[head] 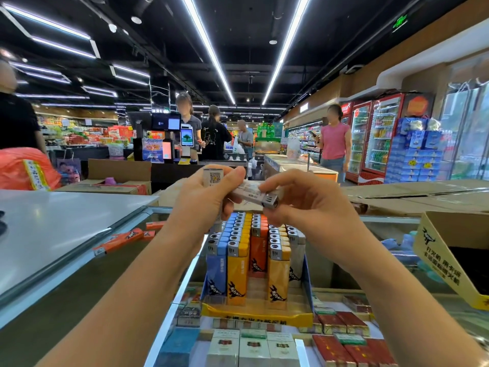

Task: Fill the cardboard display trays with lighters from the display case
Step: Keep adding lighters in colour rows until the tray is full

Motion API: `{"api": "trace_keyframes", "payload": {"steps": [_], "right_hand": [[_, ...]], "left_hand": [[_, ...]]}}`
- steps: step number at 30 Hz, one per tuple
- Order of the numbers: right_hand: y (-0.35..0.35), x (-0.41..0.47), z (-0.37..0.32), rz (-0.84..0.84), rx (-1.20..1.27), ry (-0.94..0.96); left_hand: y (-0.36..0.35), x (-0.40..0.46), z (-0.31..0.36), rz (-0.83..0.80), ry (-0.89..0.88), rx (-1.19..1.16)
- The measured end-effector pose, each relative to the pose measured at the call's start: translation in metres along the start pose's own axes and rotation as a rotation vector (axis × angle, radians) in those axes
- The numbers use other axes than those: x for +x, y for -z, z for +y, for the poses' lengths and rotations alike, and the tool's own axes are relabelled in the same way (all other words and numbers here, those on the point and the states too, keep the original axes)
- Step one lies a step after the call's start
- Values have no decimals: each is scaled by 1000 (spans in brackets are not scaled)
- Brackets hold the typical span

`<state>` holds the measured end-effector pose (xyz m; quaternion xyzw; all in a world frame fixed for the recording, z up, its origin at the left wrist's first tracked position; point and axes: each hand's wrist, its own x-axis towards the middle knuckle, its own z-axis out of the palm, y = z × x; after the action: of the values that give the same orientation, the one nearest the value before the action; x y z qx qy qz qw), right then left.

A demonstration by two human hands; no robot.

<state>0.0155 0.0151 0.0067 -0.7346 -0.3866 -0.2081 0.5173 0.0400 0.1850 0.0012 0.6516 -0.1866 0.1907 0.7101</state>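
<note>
We grip two white lighters point(255, 193): left hand point(209, 192) holds both, right hand point(299, 200) pinches one. One tray point(258, 315), four lighter rows; rear ones hidden.

tray's point(308, 271) rear rows hidden by hands, cigarette packs point(254, 348) cropped

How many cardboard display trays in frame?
2. The centre tray stands mid-frame on the glass case, partly filled with upright lighters. The right tray is at the right edge, tilted, its inside dark. More may be hidden out of view.
</note>
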Motion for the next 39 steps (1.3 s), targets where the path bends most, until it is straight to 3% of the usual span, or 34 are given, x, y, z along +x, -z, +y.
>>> {"api": "trace_keyframes", "payload": {"steps": [5,10,14,22,29,39], "right_hand": [[5,0,-3,157,46,50],[25,-1,-5,356,308,-61],[33,-1,-2,386,185,-155],[31,-1,9,31,-257,-277],[32,-2,13,-185,-369,-390],[25,-4,12,-290,-521,-439]], "left_hand": [[-3,-1,-1,-13,-47,115],[-2,4,-1,77,-16,63],[0,6,-3,95,-20,108],[-3,9,-8,53,66,32],[-4,11,-13,18,70,84],[-5,9,-10,-15,90,68]]}}
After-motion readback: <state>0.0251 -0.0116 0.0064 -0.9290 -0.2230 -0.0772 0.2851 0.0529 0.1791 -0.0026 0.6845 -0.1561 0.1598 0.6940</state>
